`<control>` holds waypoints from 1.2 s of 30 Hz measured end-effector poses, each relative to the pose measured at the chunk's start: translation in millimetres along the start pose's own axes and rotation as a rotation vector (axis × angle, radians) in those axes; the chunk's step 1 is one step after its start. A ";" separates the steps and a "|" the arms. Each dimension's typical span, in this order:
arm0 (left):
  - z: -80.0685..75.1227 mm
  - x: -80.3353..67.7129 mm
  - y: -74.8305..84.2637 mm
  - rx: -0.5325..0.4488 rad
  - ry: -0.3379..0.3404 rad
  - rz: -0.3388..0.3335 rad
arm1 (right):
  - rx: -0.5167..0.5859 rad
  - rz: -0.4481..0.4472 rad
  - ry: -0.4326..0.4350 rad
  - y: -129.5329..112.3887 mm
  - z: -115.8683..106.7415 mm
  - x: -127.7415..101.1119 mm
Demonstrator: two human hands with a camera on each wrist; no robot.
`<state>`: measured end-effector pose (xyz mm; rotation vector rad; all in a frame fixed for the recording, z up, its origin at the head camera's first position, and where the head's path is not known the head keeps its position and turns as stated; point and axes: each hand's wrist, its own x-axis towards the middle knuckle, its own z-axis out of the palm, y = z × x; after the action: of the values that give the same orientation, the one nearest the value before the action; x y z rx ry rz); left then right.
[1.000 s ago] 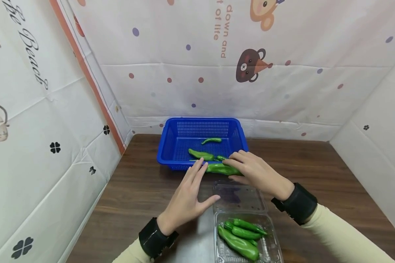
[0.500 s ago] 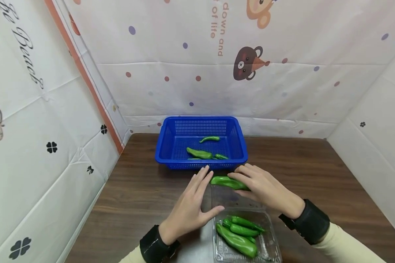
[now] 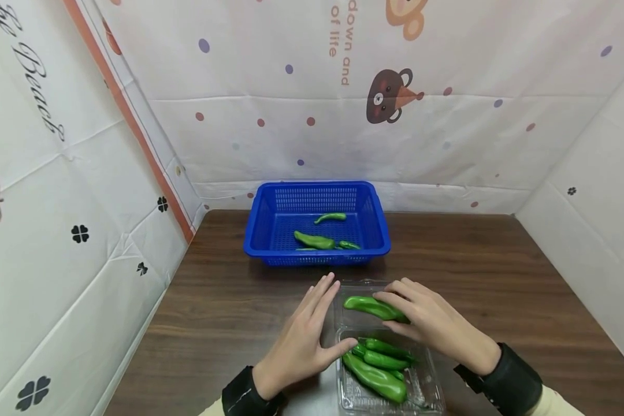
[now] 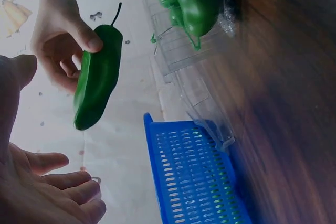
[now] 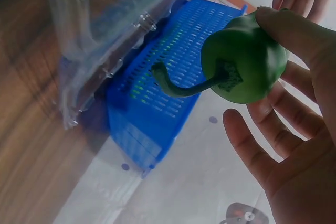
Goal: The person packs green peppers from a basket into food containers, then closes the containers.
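Observation:
My right hand (image 3: 429,315) pinches a long green pepper (image 3: 371,307) between thumb and fingers, above the hinged lid of the clear plastic box. In the right wrist view the stem end of the pepper (image 5: 244,59) faces the camera. My left hand (image 3: 309,341) is held open with fingers spread, holding nothing, beside the left edge of the clear box (image 3: 345,398). Several green peppers (image 3: 377,375) lie in the near half of that box. The left wrist view shows the gripped pepper (image 4: 98,77) hanging from the right hand, apart from the left fingers.
A blue perforated basket (image 3: 317,258) stands behind the box, close to the back wall. Inside lie several peppers, among them a small curved one (image 3: 330,217) and a larger one (image 3: 314,240). White printed sheeting (image 3: 270,144) encloses the wooden table (image 3: 213,312) on three sides.
The right hand has carried the pepper from the basket's front rim toward me, over the clear box's lid. The left hand has stayed open, lowering slightly.

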<state>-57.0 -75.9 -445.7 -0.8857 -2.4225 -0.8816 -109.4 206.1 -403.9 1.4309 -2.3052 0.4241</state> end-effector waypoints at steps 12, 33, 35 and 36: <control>4.0 -10.5 3.2 -0.009 -0.017 0.008 | 0.031 0.050 -0.012 -11.8 2.9 -22.4; 11.2 -22.3 6.9 0.009 -0.032 0.018 | 0.089 0.065 0.030 -26.8 15.5 -43.8; 12.4 -24.2 7.8 0.016 -0.039 0.018 | 0.091 0.067 0.030 -27.7 16.3 -44.2; 13.1 -25.3 8.3 0.019 -0.044 0.016 | 0.097 0.066 0.034 -28.0 16.9 -44.2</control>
<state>-35.4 -72.6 -465.7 -0.9258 -2.4540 -0.8396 -69.3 221.0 -438.5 1.3842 -2.3383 0.5832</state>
